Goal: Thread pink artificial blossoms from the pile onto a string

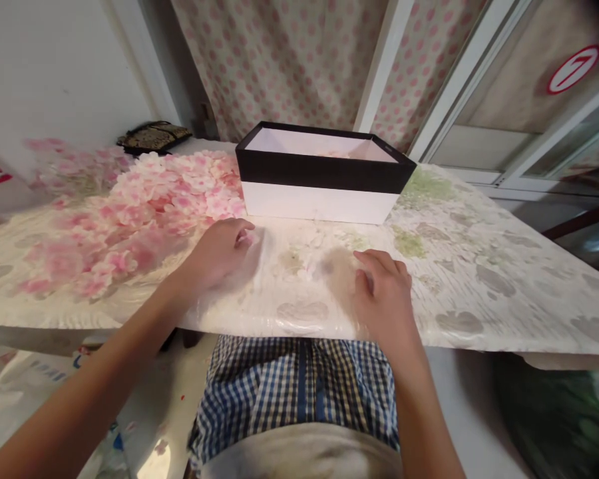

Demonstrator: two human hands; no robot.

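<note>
Near the front edge of the box, my left hand (223,247) is closed over the table with its fingers bent inward. Between its fingertips shows a bit of a pink artificial flower (248,237). To the right, my right hand (385,285) hovers low over the tablecloth, fingers loosely curled and thumb apart from the index finger. I see nothing between them. A large heap of pink artificial flowers (180,186) spreads left of the box. Small pale pieces (307,269) lie on the cloth between my hands.
A white box with a black rim (319,199) stands behind my hands; its contents barely show. Green pieces (429,185) lie to its right, with another small green patch (409,243) closer. A patterned dark pouch (154,136) sits at the back left. The tablecloth (504,319) is shiny.
</note>
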